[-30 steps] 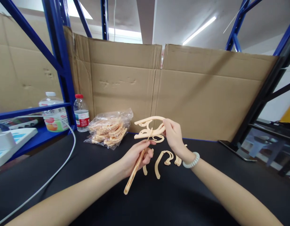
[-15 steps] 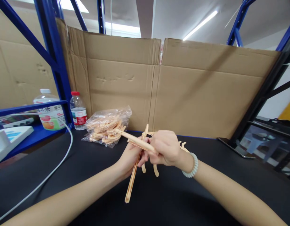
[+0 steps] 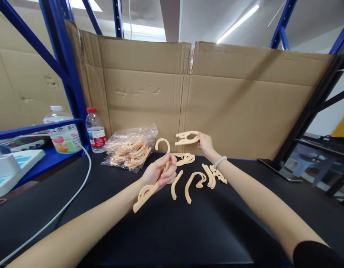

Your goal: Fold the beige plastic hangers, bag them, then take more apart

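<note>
My left hand [image 3: 161,169] is closed round a pale beige plastic folding hanger [image 3: 146,196]. Its hook curls up above the fingers, and its bar points down toward me. Farther back, my right hand [image 3: 206,145] pinches one end of a beige folding hanger piece [image 3: 185,142], raised above the table with two prongs pointing left. Between and below the hands lie loose curved hanger arms [image 3: 188,189], one more curved arm [image 3: 175,186] and a loose hook piece [image 3: 201,180]. Folded hangers [image 3: 186,160] rest behind them.
On the black table [image 3: 172,238] stand a clear bag of hanger parts [image 3: 129,147] and a red-capped bottle [image 3: 95,132]. More arms [image 3: 209,176] and small parts [image 3: 218,174] lie at right. A white cable [image 3: 86,175] runs along the left; cardboard [image 3: 244,111] walls the back.
My hands have come apart. The right hand has moved back and up with a hanger piece; the left has turned its hanger so the hook shows. Loose parts on the table are now uncovered.
</note>
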`<state>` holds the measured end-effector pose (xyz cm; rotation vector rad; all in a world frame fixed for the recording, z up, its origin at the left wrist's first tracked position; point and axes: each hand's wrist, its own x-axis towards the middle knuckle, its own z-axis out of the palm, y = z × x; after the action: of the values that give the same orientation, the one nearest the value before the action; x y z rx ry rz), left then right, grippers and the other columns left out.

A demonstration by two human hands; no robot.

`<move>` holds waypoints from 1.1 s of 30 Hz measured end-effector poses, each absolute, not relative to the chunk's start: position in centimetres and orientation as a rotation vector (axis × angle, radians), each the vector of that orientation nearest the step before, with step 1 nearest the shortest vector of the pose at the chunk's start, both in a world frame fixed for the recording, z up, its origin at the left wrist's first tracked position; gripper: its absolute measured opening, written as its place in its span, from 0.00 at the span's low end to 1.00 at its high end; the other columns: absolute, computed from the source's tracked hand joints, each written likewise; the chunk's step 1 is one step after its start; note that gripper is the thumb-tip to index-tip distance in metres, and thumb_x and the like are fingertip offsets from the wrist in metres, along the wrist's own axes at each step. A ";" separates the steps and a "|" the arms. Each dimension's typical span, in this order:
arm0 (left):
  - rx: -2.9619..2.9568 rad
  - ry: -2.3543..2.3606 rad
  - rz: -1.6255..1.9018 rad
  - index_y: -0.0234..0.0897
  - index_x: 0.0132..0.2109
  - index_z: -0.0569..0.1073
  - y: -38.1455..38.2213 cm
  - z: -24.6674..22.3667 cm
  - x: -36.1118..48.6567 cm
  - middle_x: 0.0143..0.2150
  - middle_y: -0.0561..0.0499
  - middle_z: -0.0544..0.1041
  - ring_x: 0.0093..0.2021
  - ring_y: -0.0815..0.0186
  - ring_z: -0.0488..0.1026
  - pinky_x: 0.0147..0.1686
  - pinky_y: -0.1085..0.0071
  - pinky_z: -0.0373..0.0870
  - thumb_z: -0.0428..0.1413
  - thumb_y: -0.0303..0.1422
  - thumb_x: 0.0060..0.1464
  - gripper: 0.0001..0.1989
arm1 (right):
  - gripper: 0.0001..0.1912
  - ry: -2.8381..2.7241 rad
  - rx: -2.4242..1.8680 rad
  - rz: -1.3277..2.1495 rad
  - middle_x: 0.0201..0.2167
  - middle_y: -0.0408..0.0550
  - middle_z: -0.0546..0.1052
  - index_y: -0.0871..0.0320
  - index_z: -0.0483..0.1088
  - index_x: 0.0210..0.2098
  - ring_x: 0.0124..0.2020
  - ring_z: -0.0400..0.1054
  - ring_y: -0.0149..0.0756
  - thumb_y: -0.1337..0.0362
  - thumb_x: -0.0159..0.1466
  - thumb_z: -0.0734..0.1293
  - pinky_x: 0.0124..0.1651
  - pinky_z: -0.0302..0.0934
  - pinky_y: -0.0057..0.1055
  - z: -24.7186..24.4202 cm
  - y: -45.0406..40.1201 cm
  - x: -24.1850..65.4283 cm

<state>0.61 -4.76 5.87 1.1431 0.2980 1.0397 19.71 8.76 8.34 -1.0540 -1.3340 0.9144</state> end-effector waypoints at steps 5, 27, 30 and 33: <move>1.116 0.247 0.954 0.35 0.32 0.69 -4.8 5.7 0.6 0.14 0.62 0.52 0.11 0.77 0.43 0.17 0.80 0.50 0.44 0.37 0.67 0.17 | 0.17 -1.375 -1.352 1.087 0.50 0.52 0.72 0.60 0.67 0.53 0.45 0.70 0.40 0.59 0.68 0.65 0.45 0.69 0.42 4.7 10.3 20.9; 0.911 0.281 0.604 0.35 0.65 0.59 -4.3 5.4 0.1 0.41 0.35 0.80 0.18 0.68 0.67 0.15 0.76 0.53 0.45 0.60 0.56 0.41 | 0.24 -2.201 -0.665 1.570 0.14 0.32 0.56 0.66 0.74 0.39 0.16 0.44 0.24 0.50 0.67 0.60 0.21 0.40 0.26 5.3 -1.2 30.6; 0.904 0.296 0.811 0.31 0.63 0.63 -3.8 6.2 -0.5 0.43 0.36 0.78 0.33 0.59 0.74 0.24 0.72 0.65 0.50 0.60 0.51 0.43 | 0.24 -2.110 -0.697 1.514 0.13 0.32 0.53 0.67 0.75 0.39 0.17 0.40 0.24 0.49 0.66 0.61 0.22 0.37 0.27 4.9 -0.4 32.0; 1.025 0.410 0.942 0.30 0.59 0.68 -4.0 5.9 0.3 0.35 0.44 0.75 0.37 0.60 0.70 0.33 0.70 0.68 0.55 0.52 0.54 0.34 | 0.25 -2.152 -0.721 1.503 0.13 0.32 0.52 0.67 0.75 0.38 0.17 0.40 0.24 0.49 0.66 0.61 0.22 0.36 0.27 4.4 -0.8 32.0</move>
<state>0.33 -4.00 5.85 1.0246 0.4098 0.9417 31.99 -0.79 4.37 -0.7210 -2.1521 1.5028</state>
